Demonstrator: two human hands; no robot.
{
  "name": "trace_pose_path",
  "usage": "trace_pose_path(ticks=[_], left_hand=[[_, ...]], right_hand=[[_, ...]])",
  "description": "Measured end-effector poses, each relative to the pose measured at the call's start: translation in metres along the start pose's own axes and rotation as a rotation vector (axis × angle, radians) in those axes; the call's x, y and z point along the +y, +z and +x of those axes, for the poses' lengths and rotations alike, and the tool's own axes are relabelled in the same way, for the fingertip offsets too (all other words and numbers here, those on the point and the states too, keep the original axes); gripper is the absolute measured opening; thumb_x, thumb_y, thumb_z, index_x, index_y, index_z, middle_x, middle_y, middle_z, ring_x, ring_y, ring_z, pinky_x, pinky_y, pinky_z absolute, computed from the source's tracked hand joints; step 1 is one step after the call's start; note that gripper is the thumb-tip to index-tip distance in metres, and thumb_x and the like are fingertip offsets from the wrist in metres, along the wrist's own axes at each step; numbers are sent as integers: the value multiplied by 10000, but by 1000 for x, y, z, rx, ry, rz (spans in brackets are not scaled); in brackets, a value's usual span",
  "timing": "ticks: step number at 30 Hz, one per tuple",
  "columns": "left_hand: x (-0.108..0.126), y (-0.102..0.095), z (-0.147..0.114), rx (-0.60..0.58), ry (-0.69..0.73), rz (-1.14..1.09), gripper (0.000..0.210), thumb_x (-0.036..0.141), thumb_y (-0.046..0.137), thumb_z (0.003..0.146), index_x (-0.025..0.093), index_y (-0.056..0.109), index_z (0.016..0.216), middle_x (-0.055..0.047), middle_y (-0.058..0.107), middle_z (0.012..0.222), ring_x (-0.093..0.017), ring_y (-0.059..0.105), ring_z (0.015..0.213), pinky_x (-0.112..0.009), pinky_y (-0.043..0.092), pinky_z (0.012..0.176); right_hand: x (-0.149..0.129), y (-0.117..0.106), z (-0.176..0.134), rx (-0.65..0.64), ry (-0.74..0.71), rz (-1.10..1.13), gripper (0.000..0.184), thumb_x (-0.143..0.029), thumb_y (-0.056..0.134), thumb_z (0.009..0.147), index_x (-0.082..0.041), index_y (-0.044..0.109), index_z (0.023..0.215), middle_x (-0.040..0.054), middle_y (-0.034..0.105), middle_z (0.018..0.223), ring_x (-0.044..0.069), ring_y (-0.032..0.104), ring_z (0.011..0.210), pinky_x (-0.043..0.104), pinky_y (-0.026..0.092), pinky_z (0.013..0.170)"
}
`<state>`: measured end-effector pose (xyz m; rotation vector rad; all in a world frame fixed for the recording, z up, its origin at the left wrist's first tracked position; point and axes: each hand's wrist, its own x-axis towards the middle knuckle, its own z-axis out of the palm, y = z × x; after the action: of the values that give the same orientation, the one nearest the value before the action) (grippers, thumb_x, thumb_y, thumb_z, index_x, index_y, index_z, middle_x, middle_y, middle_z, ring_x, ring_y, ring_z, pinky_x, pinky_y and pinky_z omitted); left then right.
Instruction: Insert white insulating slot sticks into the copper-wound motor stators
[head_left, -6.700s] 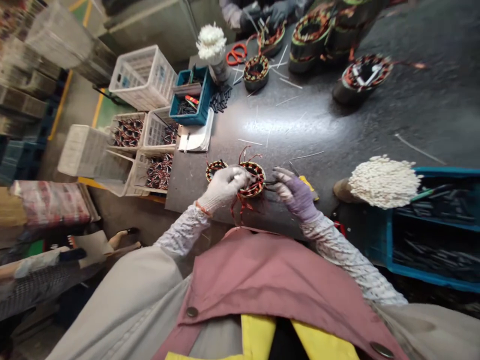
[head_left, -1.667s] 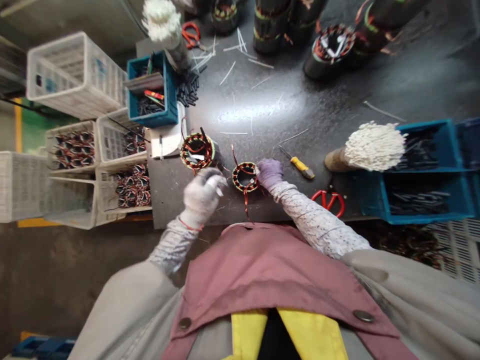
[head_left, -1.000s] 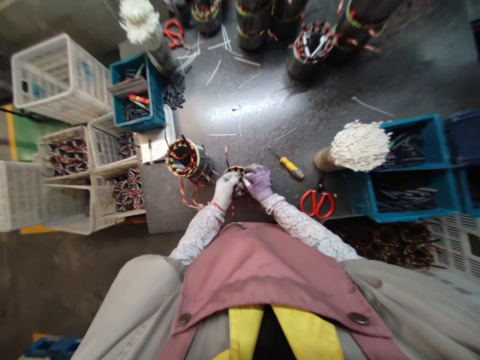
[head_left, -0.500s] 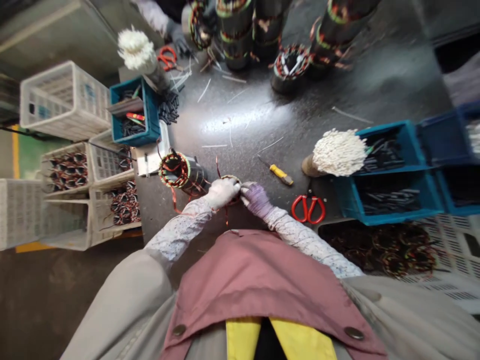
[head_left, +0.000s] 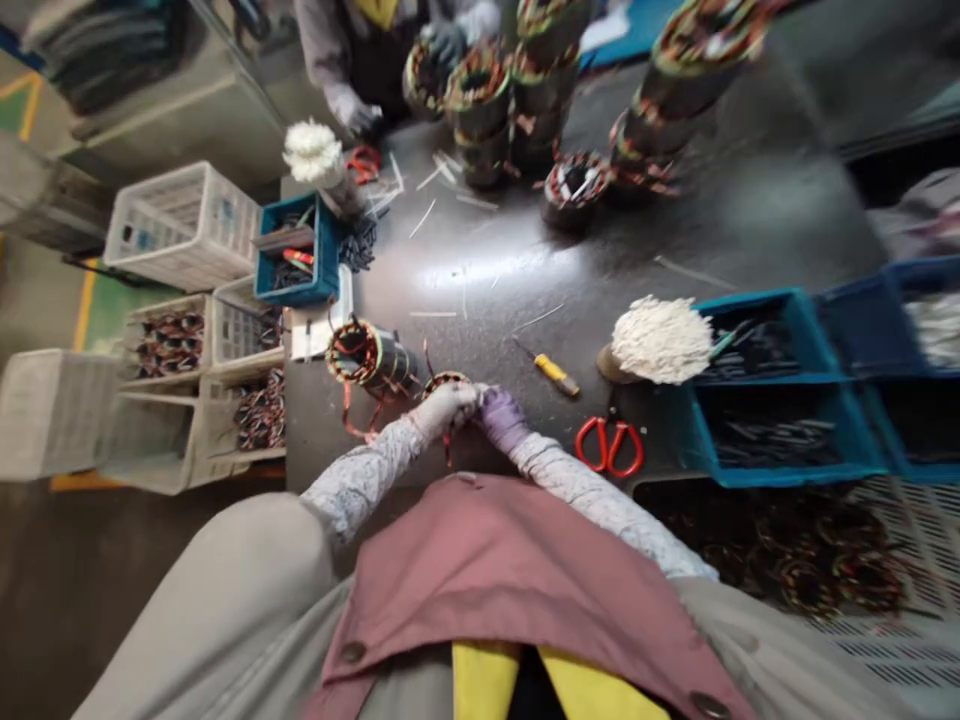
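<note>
A wire-wound ring (head_left: 444, 380) is seen on the dark worktable (head_left: 495, 330), its near right side covered by the white-gloved left hand (head_left: 444, 406), the nearer of the two, while the purple-gloved right hand (head_left: 502, 416) is set farther to the right. The fingertips of both hands are brought together at the ring's right edge, though whether anything is pinched between them cannot be told. The open end is turned upward, its axis roughly upright.

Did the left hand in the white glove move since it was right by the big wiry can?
Yes. The left hand has moved right, closer to the yellow screwdriver, and is now at the small wire-wound ring.
</note>
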<state>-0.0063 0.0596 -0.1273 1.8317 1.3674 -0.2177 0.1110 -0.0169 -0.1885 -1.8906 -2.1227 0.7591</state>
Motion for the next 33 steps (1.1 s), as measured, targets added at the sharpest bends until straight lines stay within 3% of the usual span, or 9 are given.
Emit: trace_pose_path(ticks=[4, 7, 14, 18, 21, 23, 25, 29, 33], left_hand=[[-39, -14, -18, 76, -58, -100, 209, 238, 511, 888, 145, 686, 821, -18, 674, 701, -132, 632, 666, -250, 520, 704], [-50, -13, -19, 24, -35, -132, 69, 192, 640, 749, 169, 701, 774, -22, 707, 758, -157, 647, 738, -254, 504, 766], [-36, 10, 11, -180, -58, -162, 122, 229, 720, 704, 158, 662, 623, -20, 632, 581, -176, 626, 627, -265, 499, 654], [-28, 10, 11, -170, -71, -89, 112, 192, 771, 668, 164, 671, 628, -82, 686, 749, -293, 663, 1003, -333, 495, 884], [-24, 11, 10, -155, -105, -75, 146, 256, 758, 766, 137, 700, 827, -126, 694, 995, -301, 605, 1146, -407, 483, 971], [-24, 12, 10, -166, -121, -109, 256, 346, 677, 876, 139, 668, 1027, -106, 662, 1124, -236, 618, 1092, -427, 517, 945], [-24, 14, 8, -175, -121, -182, 297, 393, 622, 918, 144, 643, 1080, -68, 662, 1099, -189, 639, 977, -398, 554, 868], [-13, 16, -4, -132, -84, -396, 248, 350, 613, 890, 109, 661, 852, -30, 647, 761, -136, 609, 693, -291, 532, 709], [-4, 5, -19, 57, 86, -638, 299, 412, 544, 894, 145, 651, 813, -10, 624, 722, -103, 561, 628, -250, 503, 682]], right_hand=[[8, 1, -2, -65, -54, 24, 335, -241, 520, 952, -177, 692, 1233, 176, 584, 1356, 302, 543, 1152, 433, 427, 958], [9, -3, -3, -78, -55, 3, 343, -236, 514, 951, -179, 690, 1239, 171, 593, 1337, 294, 545, 1130, 426, 422, 949], [2, -10, -5, -139, 9, -38, 371, -247, 522, 944, -173, 677, 1273, 160, 569, 1376, 298, 528, 1163, 420, 405, 975], [3, -11, -2, -137, -9, -64, 366, -283, 526, 943, -177, 686, 1255, 158, 580, 1356, 295, 541, 1110, 417, 409, 918], [2, -12, 0, -135, -28, -84, 349, -287, 486, 965, -181, 713, 1208, 155, 598, 1330, 276, 555, 1061, 397, 405, 869], [0, -13, 2, -145, -5, -92, 357, -288, 455, 981, -182, 720, 1195, 155, 598, 1334, 269, 560, 1049, 390, 402, 847], [-4, -14, 3, -169, 45, -96, 373, -285, 430, 995, -183, 710, 1220, 148, 590, 1355, 272, 557, 1073, 387, 399, 848], [-14, -11, 4, -181, 101, -73, 369, -221, 434, 988, -174, 694, 1246, 146, 573, 1397, 280, 551, 1142, 394, 397, 902], [-7, -6, -1, -84, 100, 82, 265, -190, 564, 906, -147, 760, 1080, 173, 655, 1267, 293, 596, 1114, 429, 423, 953]])
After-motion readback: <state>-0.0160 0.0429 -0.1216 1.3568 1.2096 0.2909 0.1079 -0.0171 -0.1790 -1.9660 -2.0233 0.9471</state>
